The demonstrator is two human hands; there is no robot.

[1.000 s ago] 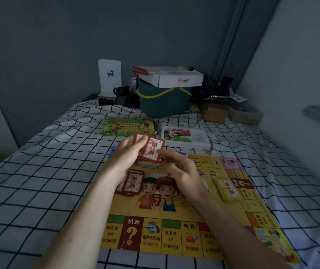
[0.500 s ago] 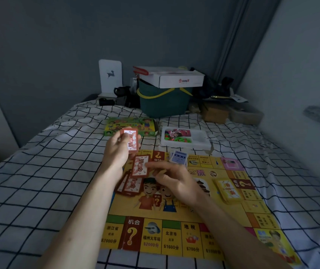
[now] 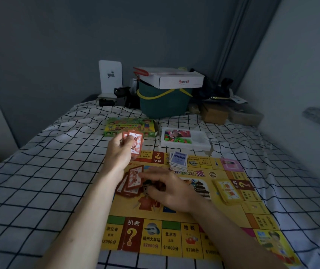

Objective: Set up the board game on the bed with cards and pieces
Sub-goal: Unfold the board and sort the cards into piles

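On checked bed [image 3: 38, 171]: game board [image 3: 174, 230]; left hand [image 3: 119, 154] grip clasps red cards [image 3: 135, 141]; right hand [image 3: 171, 190] released.

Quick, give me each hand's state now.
Left hand: grips a stack of red cards.
Right hand: open, fingertips touching the top red card on the board pile.

- A bedroom in a home: a bed [image 3: 38, 171] with a black-and-white checked sheet fills the view.
- Grey walls and a curtain [image 3: 231, 45] close it in.
- Household clutter sits at the far end: a green basket [image 3: 163, 103], a white cardboard box [image 3: 174, 79], a small brown box [image 3: 214, 114].
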